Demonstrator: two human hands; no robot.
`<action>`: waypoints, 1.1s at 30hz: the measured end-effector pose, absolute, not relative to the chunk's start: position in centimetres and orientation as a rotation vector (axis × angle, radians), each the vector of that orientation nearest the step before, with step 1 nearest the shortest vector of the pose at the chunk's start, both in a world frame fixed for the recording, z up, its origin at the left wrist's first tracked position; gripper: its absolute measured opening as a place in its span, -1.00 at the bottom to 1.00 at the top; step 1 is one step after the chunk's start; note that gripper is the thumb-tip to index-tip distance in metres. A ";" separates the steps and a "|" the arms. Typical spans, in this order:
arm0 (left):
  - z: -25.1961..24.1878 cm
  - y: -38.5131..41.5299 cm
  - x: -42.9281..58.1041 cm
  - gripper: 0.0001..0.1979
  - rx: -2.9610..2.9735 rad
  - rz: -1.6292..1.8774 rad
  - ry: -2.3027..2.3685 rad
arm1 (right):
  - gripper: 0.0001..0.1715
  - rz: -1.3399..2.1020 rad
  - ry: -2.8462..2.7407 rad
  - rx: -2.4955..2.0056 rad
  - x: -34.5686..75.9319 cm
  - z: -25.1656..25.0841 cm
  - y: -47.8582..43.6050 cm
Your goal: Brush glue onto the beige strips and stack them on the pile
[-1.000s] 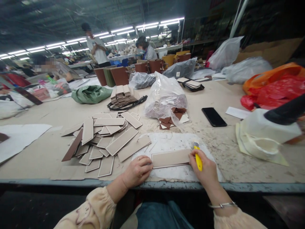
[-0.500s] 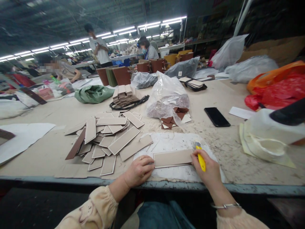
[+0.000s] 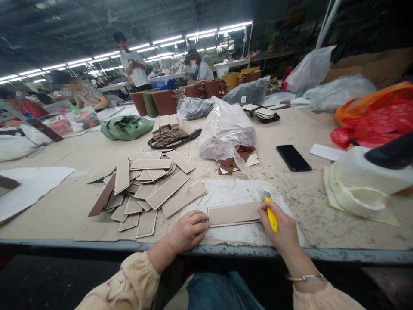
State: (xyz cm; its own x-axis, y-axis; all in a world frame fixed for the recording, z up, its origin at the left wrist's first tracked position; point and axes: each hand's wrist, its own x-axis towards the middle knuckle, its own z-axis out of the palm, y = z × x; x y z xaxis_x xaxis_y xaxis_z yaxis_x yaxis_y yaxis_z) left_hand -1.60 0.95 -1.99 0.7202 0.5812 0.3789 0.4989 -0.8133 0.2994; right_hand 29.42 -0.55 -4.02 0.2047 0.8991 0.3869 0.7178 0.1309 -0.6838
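Work table (image 3: 64, 211): broad, covered in tan sheeting, scuffed and specked toward the right.
Heap of panels (image 3: 167, 191): flat beige strips, many pale-edged, one showing brown; loosely overlapped, left of the hands.
White sheet (image 3: 230, 191): stained, near the table's front edge, partly beneath one panel in the heap.
Clear plastic bag (image 3: 222, 122): beyond the sheet, brown and white pieces at its mouth.
White container (image 3: 364, 168): far right, a large opening cut in its side.
Beige panel (image 3: 234, 214): single, lengthwise on the white sheet, between the two hands.
Right hand (image 3: 280, 226): closed around a yellow-handled tool (image 3: 272, 218), fingertips at the panel's right end.
Left hand (image 3: 190, 230): fingers bent, at the panel's left end; whether pinching or only pressing, cannot tell.
Phone (image 3: 293, 158): black, beyond the right hand.
Change over the last second: view shifted slightly; hands, panel and tool keep their arrangement. By judgement, work stands at the same point, the panel held steady.
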 end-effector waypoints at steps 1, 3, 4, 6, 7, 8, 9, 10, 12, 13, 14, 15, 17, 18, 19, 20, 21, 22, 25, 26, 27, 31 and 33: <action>-2.0 0.9 -1.6 -0.81 2.749 0.693 0.872 | -0.83 0.265 -1.556 -1.624 29.4 -4.0 -0.5; -2.0 0.9 -1.6 -0.80 2.751 0.689 0.875 | -0.83 0.257 -1.558 -1.622 29.4 -4.0 -0.5; -2.0 0.9 -1.6 -0.80 2.752 0.691 0.876 | -0.83 0.255 -1.558 -1.625 29.4 -4.0 -0.5; -2.0 0.9 -1.7 -0.80 2.752 0.688 0.877 | -0.84 0.252 -1.556 -1.628 29.4 -4.0 -0.5; -2.0 0.9 -1.7 -0.80 2.752 0.681 0.877 | -0.84 0.245 -1.560 -1.625 29.3 -4.0 -0.5; -2.1 1.0 -1.7 -0.79 2.752 0.673 0.877 | -0.84 0.232 -1.569 -1.620 29.3 -4.0 -0.5; -2.1 1.0 -1.7 -0.79 2.754 0.666 0.875 | -0.84 0.216 -1.579 -1.615 29.3 -4.0 -0.5; -2.1 1.0 -1.7 -0.79 2.759 0.659 0.872 | -0.84 0.197 -1.589 -1.610 29.3 -3.9 -0.5; -2.1 1.0 -1.8 -0.80 2.772 0.656 0.865 | -0.85 0.163 -1.604 -1.601 29.3 -3.9 -0.5; -2.1 1.1 -1.8 -0.80 2.780 0.658 0.861 | -0.86 0.150 -1.609 -1.596 29.3 -3.8 -0.5; -2.1 1.1 -1.8 -0.79 2.788 0.658 0.858 | -0.86 0.143 -1.615 -1.590 29.3 -3.8 -0.5; -2.2 1.1 -1.8 -0.79 2.795 0.657 0.859 | -0.87 0.138 -1.620 -1.583 29.3 -3.8 -0.5; -2.2 1.1 -1.8 -0.80 2.807 0.656 0.865 | -0.87 0.135 -1.632 -1.574 29.3 -3.7 -0.6; -2.2 1.1 -1.8 -0.80 2.813 0.655 0.868 | -0.86 0.133 -1.638 -1.572 29.3 -3.7 -0.6; -2.2 1.1 -1.8 -0.80 2.818 0.653 0.868 | -0.86 0.127 -1.643 -1.572 29.3 -3.7 -0.6; -2.2 1.1 -1.8 -0.80 2.823 0.653 0.870 | -0.85 0.121 -1.650 -1.573 29.2 -3.6 -0.5; -2.2 1.1 -1.8 -0.81 2.828 0.651 0.869 | -0.85 0.113 -1.655 -1.574 29.2 -3.6 -0.5; -2.2 1.1 -1.8 -0.81 2.832 0.649 0.867 | -0.84 0.106 -1.657 -1.576 29.2 -3.5 -0.5; -2.2 1.1 -1.8 -0.80 2.839 0.642 0.868 | -0.84 0.092 -1.665 -1.575 29.1 -3.5 -0.5; -2.2 1.2 -1.8 -0.80 2.838 0.643 0.871 | -0.85 0.091 -1.666 -1.576 29.1 -3.4 -0.5; -2.2 1.2 -1.7 -0.80 2.838 0.645 0.873 | -0.85 0.092 -1.665 -1.582 29.1 -3.4 -0.5; -2.2 1.2 -1.6 -0.81 2.834 0.657 0.871 | -0.82 0.100 -1.636 -1.629 29.0 -3.5 -0.6; -2.2 1.2 -1.6 -0.82 2.831 0.662 0.871 | -0.81 0.085 -1.620 -1.635 28.9 -3.7 -0.6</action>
State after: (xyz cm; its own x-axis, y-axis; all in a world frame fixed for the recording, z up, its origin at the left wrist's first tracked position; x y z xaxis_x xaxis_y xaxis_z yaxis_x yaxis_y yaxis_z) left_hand -1.63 1.24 -2.20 0.7409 0.5569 0.3753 0.5104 -0.8302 0.2243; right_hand 28.91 -0.62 -3.69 0.1720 0.8608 0.4789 0.8057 0.1568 -0.5711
